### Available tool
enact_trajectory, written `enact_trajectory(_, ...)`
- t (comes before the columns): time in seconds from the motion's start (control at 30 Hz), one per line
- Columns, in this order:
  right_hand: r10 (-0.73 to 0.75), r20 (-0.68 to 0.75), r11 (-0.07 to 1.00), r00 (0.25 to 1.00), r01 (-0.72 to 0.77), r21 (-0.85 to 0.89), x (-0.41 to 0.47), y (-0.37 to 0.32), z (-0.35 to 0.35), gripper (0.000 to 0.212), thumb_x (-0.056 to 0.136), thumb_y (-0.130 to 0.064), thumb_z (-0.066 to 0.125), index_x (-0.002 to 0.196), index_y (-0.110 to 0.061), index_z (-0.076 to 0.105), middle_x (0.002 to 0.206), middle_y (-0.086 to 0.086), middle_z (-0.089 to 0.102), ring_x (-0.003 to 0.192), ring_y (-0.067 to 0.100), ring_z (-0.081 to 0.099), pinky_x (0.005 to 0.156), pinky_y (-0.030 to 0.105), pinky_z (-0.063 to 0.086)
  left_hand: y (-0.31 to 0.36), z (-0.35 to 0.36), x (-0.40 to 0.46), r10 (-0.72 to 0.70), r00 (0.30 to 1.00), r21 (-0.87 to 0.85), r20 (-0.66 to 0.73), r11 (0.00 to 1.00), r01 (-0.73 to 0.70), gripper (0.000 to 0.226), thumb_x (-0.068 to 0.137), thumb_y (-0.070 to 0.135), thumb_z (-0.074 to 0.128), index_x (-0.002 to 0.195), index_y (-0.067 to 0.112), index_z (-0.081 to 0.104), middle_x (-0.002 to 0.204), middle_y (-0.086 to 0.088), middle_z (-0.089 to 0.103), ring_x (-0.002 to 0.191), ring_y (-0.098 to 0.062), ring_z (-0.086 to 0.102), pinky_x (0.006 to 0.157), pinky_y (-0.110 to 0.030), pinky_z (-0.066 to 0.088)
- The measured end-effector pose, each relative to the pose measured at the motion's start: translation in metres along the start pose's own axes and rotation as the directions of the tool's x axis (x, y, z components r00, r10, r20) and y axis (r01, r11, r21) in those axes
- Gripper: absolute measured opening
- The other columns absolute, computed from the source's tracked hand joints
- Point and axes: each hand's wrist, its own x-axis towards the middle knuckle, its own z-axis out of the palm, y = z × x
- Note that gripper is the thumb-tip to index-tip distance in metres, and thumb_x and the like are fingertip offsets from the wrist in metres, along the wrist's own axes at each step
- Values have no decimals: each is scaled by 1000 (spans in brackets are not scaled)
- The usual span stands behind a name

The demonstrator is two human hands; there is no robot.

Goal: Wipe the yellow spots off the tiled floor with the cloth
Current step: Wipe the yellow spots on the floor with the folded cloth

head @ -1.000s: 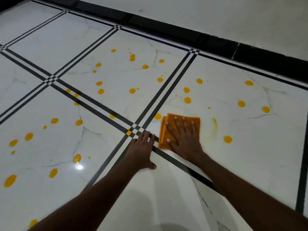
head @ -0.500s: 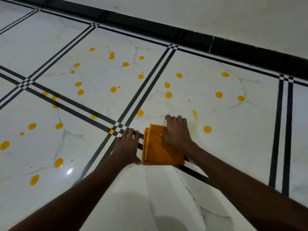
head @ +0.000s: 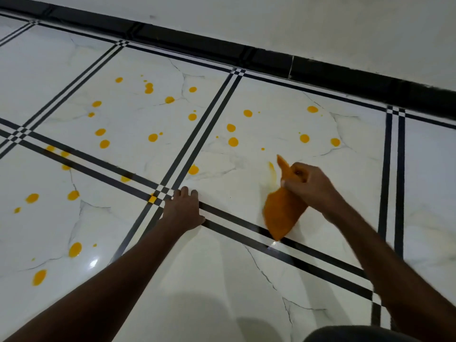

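My right hand (head: 306,182) is closed around an orange cloth (head: 281,215) and holds it lifted, its lower part hanging blurred just above the white tiled floor (head: 222,267). A corner of the cloth sticks up past my fist. A faint yellow smear (head: 271,169) lies on the tile just left of that hand. Several yellow spots (head: 233,141) dot the tile beyond it, and many more spots (head: 153,137) cover the tiles to the left. My left hand (head: 183,209) rests flat on the floor at the black line crossing.
Double black lines (head: 204,134) divide the tiles into squares. A black skirting strip (head: 271,61) runs along the base of a pale wall at the back. A dark rounded shape (head: 357,334), probably my knee, shows at the bottom right.
My right hand has gathered the cloth off the floor and lifted it to the right; before, it lay flat under my palm. My left hand stays planted. The view shifted.
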Motion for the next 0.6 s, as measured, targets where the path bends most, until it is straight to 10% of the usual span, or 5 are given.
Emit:
enact_trajectory(0.2, -225, -272, 942, 936, 138, -305, -9, -12, -31, 15, 82, -21, 75, 85, -18, 61, 77, -6, 62, 72, 17, 58, 64, 28, 41, 16, -4, 4, 8, 996, 16, -83, 1000, -7, 69, 88, 46, 61, 143, 10, 39, 141, -13, 41, 131, -32, 42, 100, -46, 43)
enact_trajectory(0.4, -272, -42, 841, 961, 216, -496, 6, 44, 62, 36, 93, -47, 44, 107, -21, 65, 107, 3, 69, 104, 25, 65, 89, 41, 52, 33, -8, 12, 104, 984, -37, -145, 993, -110, 64, 93, 41, 58, 146, 12, 37, 145, -11, 42, 132, -29, 41, 102, -45, 43)
enact_trajectory(0.5, -234, 87, 593, 968, 213, -776, 17, 101, 86, 69, 98, -55, 21, 159, -21, 28, 164, 14, 29, 151, 38, 27, 119, 60, 24, 35, -4, 14, 162, 978, -79, -132, 982, -174, 63, 93, 37, 59, 147, 13, 38, 148, -11, 40, 135, -28, 38, 105, -45, 41)
enact_trajectory(0.6, -254, 39, 548, 966, 177, -818, 22, 129, 80, 69, 100, -58, 16, 162, -28, 8, 170, 9, 9, 155, 36, 12, 122, 62, 11, 35, 0, 17, 202, 968, -78, -146, 974, -215, 67, 93, 37, 61, 150, 14, 35, 153, -11, 36, 139, -28, 35, 108, -44, 39)
